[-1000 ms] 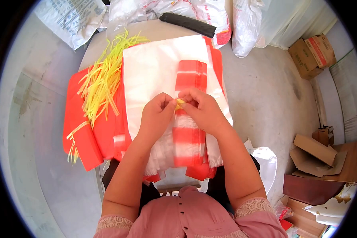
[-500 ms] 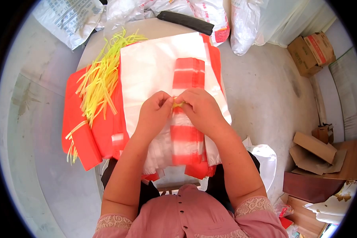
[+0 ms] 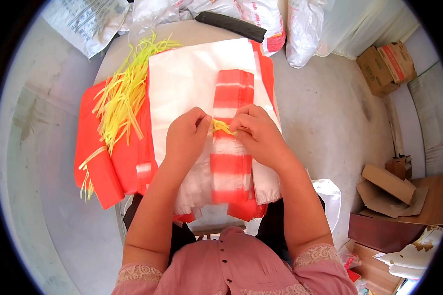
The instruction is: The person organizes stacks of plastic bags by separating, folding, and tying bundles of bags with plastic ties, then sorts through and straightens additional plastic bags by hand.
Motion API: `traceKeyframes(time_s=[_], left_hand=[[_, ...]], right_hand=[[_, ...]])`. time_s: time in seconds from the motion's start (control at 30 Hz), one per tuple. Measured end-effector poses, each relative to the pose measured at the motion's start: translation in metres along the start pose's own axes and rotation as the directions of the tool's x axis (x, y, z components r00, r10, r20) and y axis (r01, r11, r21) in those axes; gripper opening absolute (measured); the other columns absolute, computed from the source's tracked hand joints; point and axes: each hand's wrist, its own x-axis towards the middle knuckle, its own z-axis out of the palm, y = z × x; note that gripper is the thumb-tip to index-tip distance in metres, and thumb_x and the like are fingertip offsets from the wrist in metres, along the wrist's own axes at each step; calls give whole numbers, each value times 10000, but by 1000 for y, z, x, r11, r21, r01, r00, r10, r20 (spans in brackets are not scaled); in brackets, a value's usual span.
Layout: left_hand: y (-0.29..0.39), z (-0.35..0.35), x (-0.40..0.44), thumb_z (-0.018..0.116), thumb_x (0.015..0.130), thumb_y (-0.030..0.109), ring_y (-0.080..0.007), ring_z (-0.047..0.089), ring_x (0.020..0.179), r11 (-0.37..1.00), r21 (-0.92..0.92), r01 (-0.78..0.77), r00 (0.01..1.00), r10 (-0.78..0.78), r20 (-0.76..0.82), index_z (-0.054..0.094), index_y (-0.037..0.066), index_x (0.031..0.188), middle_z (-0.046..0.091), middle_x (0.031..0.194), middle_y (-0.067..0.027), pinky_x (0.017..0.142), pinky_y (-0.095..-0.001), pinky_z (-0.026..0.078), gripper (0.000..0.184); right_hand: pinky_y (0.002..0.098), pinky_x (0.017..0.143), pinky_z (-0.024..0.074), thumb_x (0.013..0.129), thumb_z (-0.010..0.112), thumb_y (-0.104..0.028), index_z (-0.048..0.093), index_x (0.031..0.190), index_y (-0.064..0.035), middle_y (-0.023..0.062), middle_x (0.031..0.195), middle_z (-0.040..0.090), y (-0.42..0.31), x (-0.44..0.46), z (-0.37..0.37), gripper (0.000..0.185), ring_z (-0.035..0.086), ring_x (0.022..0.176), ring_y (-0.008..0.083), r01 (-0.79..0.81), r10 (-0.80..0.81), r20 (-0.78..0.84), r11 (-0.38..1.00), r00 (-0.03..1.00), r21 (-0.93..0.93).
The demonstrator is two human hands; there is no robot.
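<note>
A folded bundle of red-and-white plastic bags (image 3: 231, 169) lies lengthwise in front of me on a white sheet (image 3: 182, 78). Across its middle runs a yellow tie strip (image 3: 222, 126). My left hand (image 3: 188, 135) pinches one end of the strip at the bundle's left edge. The other end is pinched by my right hand (image 3: 257, 132), whose fingers are curled over the right side of the bundle. Between the two hands the strip looks twisted, perhaps knotted.
A pile of loose yellow strips (image 3: 123, 98) rests left on red bags (image 3: 86, 128). Near it lies a tied red bundle (image 3: 103, 179). A black roll (image 3: 230, 26) and white sacks (image 3: 305, 32) are at the back. Cardboard boxes (image 3: 389, 66) stand on the right.
My hands have moved apart, the left slightly left and the right to the right. More of the yellow strip now shows stretched between them.
</note>
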Motion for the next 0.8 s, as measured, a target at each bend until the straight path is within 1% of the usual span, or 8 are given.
traceKeyframes(time_s=[0.27,0.37,0.4,0.5,0.57,0.67,0.7,0.8], left_hand=[[-7,3,6,622,1006,186,-384,667,819,956,288,-53,997,68,-45,645,20,924,698,864,-169,703,-479,509,186],[-7,4,6,626,1005,190,-372,673,824,928,368,-53,997,70,-34,656,33,963,699,866,-156,710,-479,514,165],[-5,4,6,629,1003,190,-367,675,823,919,391,-54,997,71,-29,662,38,979,699,861,-151,711,-478,516,157],[9,-1,2,639,994,169,-342,672,797,955,286,81,996,-65,-68,670,47,1034,676,814,-130,705,-457,518,132],[8,-4,-1,649,987,159,-318,672,790,981,188,39,998,-30,-49,665,40,1077,669,841,-125,711,-435,525,151],[8,-6,-9,667,979,162,-290,675,796,995,91,-34,997,28,72,650,25,1124,663,939,-133,729,-398,537,200],[8,-7,-11,673,976,165,-281,677,801,996,65,-56,991,47,124,643,20,1136,663,982,-138,738,-385,541,218],[11,-5,-18,686,970,174,-257,689,827,999,-49,13,987,-5,160,643,9,1148,649,1091,-146,766,-360,550,246]], right_hand=[[365,919,489,867,707,30,677,923,-58,65,1135,587,3,-11,-13,109,565,1097,275,19,-18,54,1000,998,-16],[371,948,486,878,716,14,681,974,-69,65,1175,596,5,-13,-17,131,563,1126,272,28,-26,78,999,997,-30],[376,954,490,884,715,1,677,1028,-61,85,1175,601,6,-14,-17,162,576,1114,280,-14,14,35,1000,999,13],[384,969,504,910,704,-39,640,1210,-39,137,1220,607,8,-14,-16,306,609,1082,295,-167,175,-81,981,981,100],[382,974,515,941,687,-67,583,1354,-29,161,1306,600,7,-15,-16,428,623,1071,294,-310,323,-148,945,935,102],[375,988,526,975,659,-105,500,1471,-12,183,1436,566,0,-13,-18,529,645,1114,294,-389,396,-29,911,918,137],[371,997,525,982,649,-110,481,1491,-15,187,1465,551,0,-13,-17,544,646,1148,289,-368,374,-29,922,927,119],[357,1023,520,1005,621,-120,429,1545,-25,193,1542,509,3,-14,-13,581,641,1245,281,-339,343,-17,934,939,115]])
